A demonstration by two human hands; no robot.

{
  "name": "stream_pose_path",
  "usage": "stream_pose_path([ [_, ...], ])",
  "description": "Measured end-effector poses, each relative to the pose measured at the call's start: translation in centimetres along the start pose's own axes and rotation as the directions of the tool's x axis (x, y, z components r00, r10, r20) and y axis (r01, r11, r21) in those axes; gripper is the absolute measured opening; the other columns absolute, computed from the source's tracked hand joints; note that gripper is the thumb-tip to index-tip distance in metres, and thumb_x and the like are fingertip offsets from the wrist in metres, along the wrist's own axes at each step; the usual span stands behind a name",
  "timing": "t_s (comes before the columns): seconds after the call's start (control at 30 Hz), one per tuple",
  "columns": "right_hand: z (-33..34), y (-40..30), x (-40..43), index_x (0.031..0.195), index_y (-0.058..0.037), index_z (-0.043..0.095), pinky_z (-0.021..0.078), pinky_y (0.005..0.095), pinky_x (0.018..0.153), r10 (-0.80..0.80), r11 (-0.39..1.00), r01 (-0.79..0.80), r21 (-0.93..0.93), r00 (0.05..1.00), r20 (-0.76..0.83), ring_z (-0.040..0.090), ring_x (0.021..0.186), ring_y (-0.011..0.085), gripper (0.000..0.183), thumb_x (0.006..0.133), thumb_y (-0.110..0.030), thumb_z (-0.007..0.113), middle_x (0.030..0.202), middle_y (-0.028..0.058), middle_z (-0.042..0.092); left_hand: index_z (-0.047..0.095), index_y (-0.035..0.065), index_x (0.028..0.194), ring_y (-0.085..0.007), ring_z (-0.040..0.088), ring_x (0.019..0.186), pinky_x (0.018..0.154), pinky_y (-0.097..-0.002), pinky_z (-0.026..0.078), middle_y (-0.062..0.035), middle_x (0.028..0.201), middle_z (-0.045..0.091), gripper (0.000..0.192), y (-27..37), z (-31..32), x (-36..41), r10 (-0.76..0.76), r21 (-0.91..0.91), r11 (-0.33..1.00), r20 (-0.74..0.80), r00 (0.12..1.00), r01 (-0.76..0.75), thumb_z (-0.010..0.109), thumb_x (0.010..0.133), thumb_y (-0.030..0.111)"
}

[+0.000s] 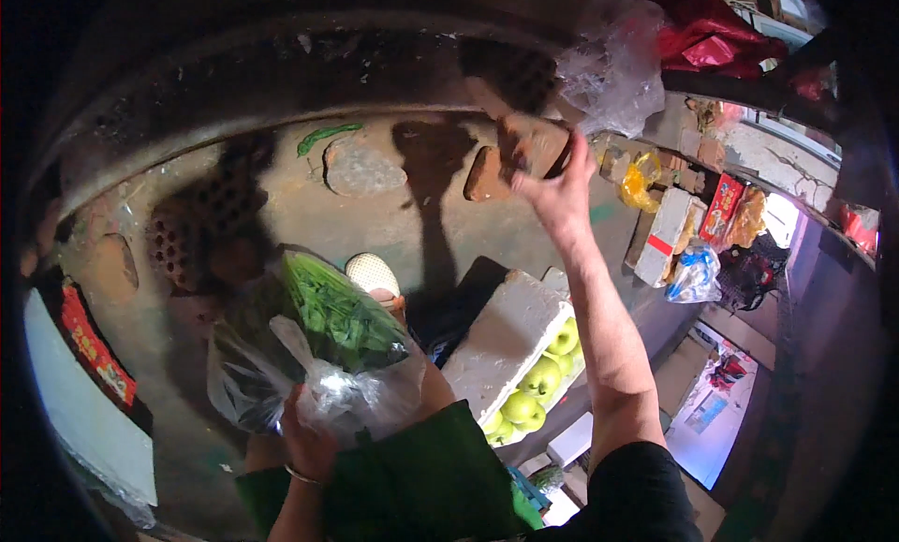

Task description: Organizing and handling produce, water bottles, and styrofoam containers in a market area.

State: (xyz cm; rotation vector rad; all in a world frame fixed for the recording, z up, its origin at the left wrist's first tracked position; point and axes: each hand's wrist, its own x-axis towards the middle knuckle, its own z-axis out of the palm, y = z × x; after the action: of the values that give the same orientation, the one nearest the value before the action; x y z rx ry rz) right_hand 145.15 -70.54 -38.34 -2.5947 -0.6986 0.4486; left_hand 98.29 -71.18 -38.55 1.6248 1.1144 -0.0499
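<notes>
My left hand (309, 419), low in the view with a bracelet on its wrist, grips the gathered neck of a clear plastic bag (351, 394). Leafy green vegetables (337, 310) fill that bag in front of my body. My right hand (562, 198) reaches far forward, thumb and fingers around a brown block (537, 145) that looks like a piece of brick; it is slightly blurred. Just left of this block, a reddish brick piece (487, 175) lies on the ground. Farther left are a flat grey stone (365, 168) and a green pepper (329, 137).
A white foam box (491, 338) of green apples (541, 378) stands beside my right forearm. Beyond are another foam box (666, 240), a yellow bag (639, 184) and a blue-and-white bag (694, 274). Crumpled clear plastic (611, 71) hangs at the dark ledge (281, 86) ahead.
</notes>
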Motion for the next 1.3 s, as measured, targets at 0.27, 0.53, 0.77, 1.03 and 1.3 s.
stream_pose_path([
  [0.27,0.3,1.6,6.9,0.144,-0.0039,0.019,0.0357,0.0351,0.102,-0.286,0.949,0.289,-0.125,0.957,0.042,0.035,0.128,0.0263,0.097,0.072,-0.028,0.079,0.141,0.0200,0.029,0.041,-0.0015,0.128,-0.0267,0.054,0.107,0.093,-0.0343,0.043,-0.0156,0.116,0.055,0.050,0.5,0.9,0.9,-0.075,-0.386,0.920,0.005,0.997,0.071,0.053,0.089,0.027],
  [0.53,-8.2,3.3,13.6,0.142,-0.0042,0.021,0.0553,0.0304,0.074,-0.337,0.931,0.287,-0.227,0.914,-0.227,0.046,0.117,0.0279,0.095,0.068,-0.015,0.080,0.139,0.0171,0.030,0.042,0.0000,0.128,-0.0222,0.052,0.109,0.093,-0.0329,0.044,-0.0125,0.116,0.054,0.047,-2.1,1.6,0.1,0.085,-0.062,0.994,0.007,0.996,-0.085,0.056,0.088,0.021],
  [0.77,-13.2,10.6,15.3,0.113,-0.0026,0.058,0.0454,0.0457,0.082,0.154,0.636,-0.013,-0.772,0.982,0.110,0.061,0.095,0.0378,0.052,0.080,-0.043,0.063,0.104,0.0237,0.062,0.045,0.0005,0.125,-0.0191,0.053,0.105,0.091,-0.0319,0.044,-0.0107,0.117,0.054,0.042,0.4,0.9,1.2,-0.186,-0.508,0.842,0.043,0.982,0.182,0.056,0.089,0.018],
  [1.03,-35.8,30.0,-2.3,0.090,0.0001,0.061,0.0497,0.0417,0.070,0.253,0.376,-0.196,-0.905,0.962,-0.104,0.064,0.082,0.0339,0.020,0.080,-0.016,0.055,0.085,0.0210,0.065,0.050,-0.0045,0.117,-0.0306,0.057,0.101,0.088,-0.0387,0.044,-0.0181,0.110,0.058,0.040,1.4,-0.3,0.5,-0.142,-0.292,0.953,-0.175,0.974,0.086,0.056,0.087,0.020],
  [1.3,-33.2,22.0,-11.3,0.086,0.0003,0.060,0.0468,0.0379,0.068,0.418,0.859,-0.213,-0.466,0.818,0.395,0.060,0.079,0.0222,0.021,0.081,-0.020,0.062,0.075,0.0078,0.060,0.057,0.0009,0.106,-0.0346,0.059,0.093,0.084,-0.0395,0.046,-0.0178,0.097,0.064,0.033,6.5,-0.8,3.9,-0.019,-0.651,0.759,-0.013,1.000,0.006,0.051,0.074,0.002],
])
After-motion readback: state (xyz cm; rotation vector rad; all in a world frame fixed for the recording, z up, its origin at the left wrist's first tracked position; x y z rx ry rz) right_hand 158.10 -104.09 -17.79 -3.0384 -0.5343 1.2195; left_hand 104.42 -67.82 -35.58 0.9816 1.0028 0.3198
